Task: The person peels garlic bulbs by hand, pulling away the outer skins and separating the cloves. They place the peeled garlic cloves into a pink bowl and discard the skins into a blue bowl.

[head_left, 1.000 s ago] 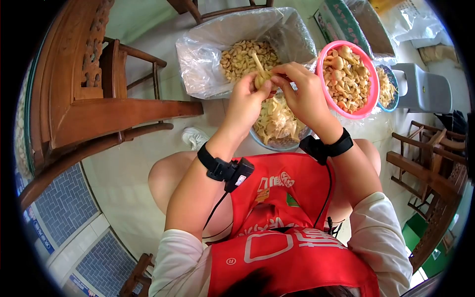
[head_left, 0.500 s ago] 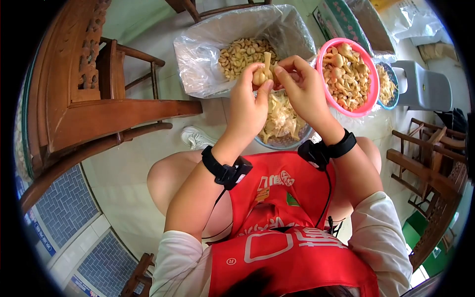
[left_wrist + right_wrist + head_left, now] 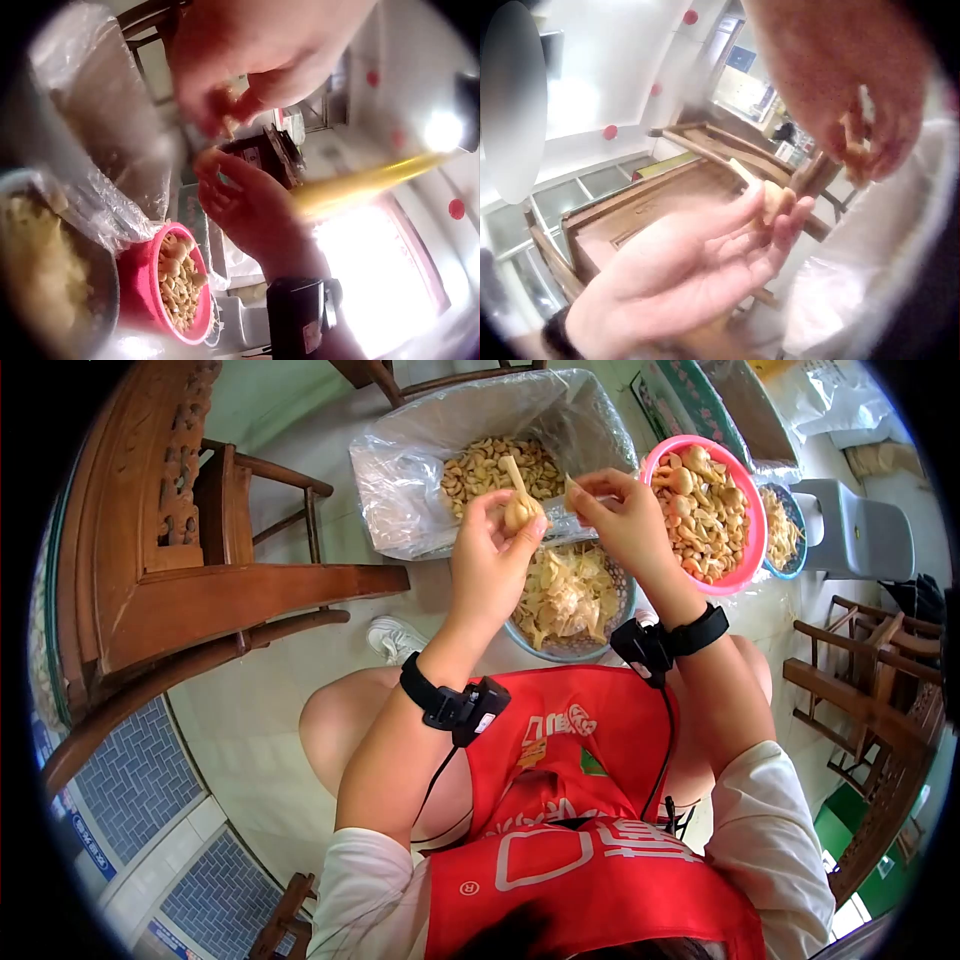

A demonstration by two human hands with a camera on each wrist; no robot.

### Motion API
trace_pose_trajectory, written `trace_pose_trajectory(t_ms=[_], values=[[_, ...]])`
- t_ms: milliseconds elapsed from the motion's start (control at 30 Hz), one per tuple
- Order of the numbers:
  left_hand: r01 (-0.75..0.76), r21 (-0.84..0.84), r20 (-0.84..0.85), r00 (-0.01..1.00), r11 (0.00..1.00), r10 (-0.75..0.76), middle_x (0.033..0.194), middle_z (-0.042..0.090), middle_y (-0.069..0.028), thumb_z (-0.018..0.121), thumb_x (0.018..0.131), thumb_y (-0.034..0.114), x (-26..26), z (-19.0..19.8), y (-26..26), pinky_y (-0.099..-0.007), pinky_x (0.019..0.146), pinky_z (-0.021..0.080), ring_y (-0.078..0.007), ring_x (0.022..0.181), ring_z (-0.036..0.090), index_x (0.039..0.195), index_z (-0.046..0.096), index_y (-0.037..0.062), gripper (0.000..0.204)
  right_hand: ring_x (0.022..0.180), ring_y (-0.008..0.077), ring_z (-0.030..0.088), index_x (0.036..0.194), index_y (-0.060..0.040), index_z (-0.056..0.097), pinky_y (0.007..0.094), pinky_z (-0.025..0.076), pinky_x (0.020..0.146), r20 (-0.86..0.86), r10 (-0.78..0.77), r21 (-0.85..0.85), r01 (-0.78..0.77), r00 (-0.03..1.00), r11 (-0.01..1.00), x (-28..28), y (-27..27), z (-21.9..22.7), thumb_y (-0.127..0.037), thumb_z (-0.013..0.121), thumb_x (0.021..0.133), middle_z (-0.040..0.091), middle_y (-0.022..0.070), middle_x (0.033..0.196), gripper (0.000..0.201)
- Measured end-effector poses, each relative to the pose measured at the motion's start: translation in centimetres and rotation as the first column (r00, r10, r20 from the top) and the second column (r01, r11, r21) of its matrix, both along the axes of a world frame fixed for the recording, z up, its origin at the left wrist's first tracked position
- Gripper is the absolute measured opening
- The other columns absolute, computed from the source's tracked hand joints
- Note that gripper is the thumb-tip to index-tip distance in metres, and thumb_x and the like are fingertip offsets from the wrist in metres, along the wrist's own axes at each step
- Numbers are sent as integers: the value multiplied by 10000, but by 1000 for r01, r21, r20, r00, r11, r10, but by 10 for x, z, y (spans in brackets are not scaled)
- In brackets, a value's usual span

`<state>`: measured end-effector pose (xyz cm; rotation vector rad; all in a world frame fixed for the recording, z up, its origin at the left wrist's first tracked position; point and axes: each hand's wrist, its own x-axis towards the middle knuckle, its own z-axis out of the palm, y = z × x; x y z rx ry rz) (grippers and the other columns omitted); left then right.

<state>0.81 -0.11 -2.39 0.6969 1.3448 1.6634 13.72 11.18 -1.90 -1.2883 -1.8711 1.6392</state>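
Note:
My left hand [image 3: 490,555] holds a garlic bulb [image 3: 520,512] between thumb and fingers, its long pale stalk pointing up and away. In the right wrist view the bulb [image 3: 778,201] sits at the fingertips with the palm turned up. A short gap to the right, my right hand [image 3: 632,525] pinches a thin piece of garlic skin [image 3: 571,495]. Below both hands stands a blue basin [image 3: 545,652] heaped with papery peelings [image 3: 572,595]. Beyond them, a box lined with clear plastic [image 3: 400,500] holds many loose garlic cloves [image 3: 500,465].
To the right is a pink basin [image 3: 760,525] full of garlic bulbs and cloves. Behind it are a smaller blue basin [image 3: 800,550] of pale scraps and a grey plastic stool [image 3: 870,540]. A carved wooden chair [image 3: 230,605] stands at left, and a green carton [image 3: 690,405] behind.
The hands, close together on the garlic bulb before, have drawn apart. My right hand has moved right with a piece of skin, while the bulb stays in the left hand.

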Motion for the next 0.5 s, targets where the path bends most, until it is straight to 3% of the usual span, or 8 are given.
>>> trace_pose_trajectory(t_ms=[67, 167, 200, 267, 400, 467, 500], values=[[39, -67, 47, 998, 997, -36, 1048, 598, -118, 633, 877, 38, 0, 6, 1, -255, 829, 492, -139, 936, 594, 1177, 475, -32, 345, 816, 112, 625, 1057, 46, 611, 243, 495, 702, -366, -92, 152, 157, 926, 976, -10, -9, 6, -155, 621, 890, 661, 85, 975, 262], [34, -72, 9, 999, 997, -34, 1029, 605, -104, 671, 853, 49, 1, 9, 1, -249, 810, 499, -129, 910, 603, 1136, 501, -20, 337, 825, 105, 618, 1075, 26, 624, 256, 498, 719, -461, -4, 142, 78, 887, 987, -16, -12, 15, -161, 641, 881, 671, 54, 919, 269], [33, -73, 9, 999, 997, -33, 1029, 605, -104, 671, 853, 49, 0, 10, 1, -249, 810, 499, -129, 910, 603, 1136, 501, -20, 337, 825, 105, 618, 1075, 26, 624, 256, 498, 719, -461, -3, 140, 77, 887, 987, -15, -14, 15, -161, 641, 881, 671, 54, 919, 269], [64, -117, -100, 992, 991, -76, 1014, 612, -92, 706, 829, 65, 0, 12, 0, -241, 787, 504, -122, 890, 608, 1113, 515, -14, 351, 812, 104, 613, 1071, 29, 623, 255, 496, 728, -272, 172, 134, -139, 947, 981, -11, -17, 16, -166, 654, 877, 673, 46, 883, 276], [59, -194, -205, 974, 979, -100, 1003, 616, -92, 729, 812, 81, -2, 19, 0, -237, 763, 509, -130, 870, 614, 1123, 514, -5, 388, 796, 101, 610, 1036, 26, 621, 253, 502, 719, -288, 122, 101, -97, 950, 990, -9, -18, 12, -153, 652, 882, 667, 47, 867, 239], [52, -137, -20, 998, 989, -55, 1016, 614, -97, 728, 823, 120, -3, 20, 1, -246, 786, 504, -136, 874, 613, 1128, 514, -8, 393, 804, 105, 613, 955, 19, 611, 257, 516, 728, -412, -33, -77, 1, 911, 997, -8, -23, 18, -116, 616, 904, 663, 64, 895, 145], [51, -138, -19, 998, 989, -54, 1016, 614, -97, 728, 823, 120, -4, 21, 1, -246, 786, 504, -136, 874, 613, 1128, 514, -8, 393, 804, 105, 613, 955, 19, 611, 257, 516, 728, -411, -32, -78, 1, 911, 997, -9, -26, 18, -116, 616, 904, 663, 64, 895, 145]])
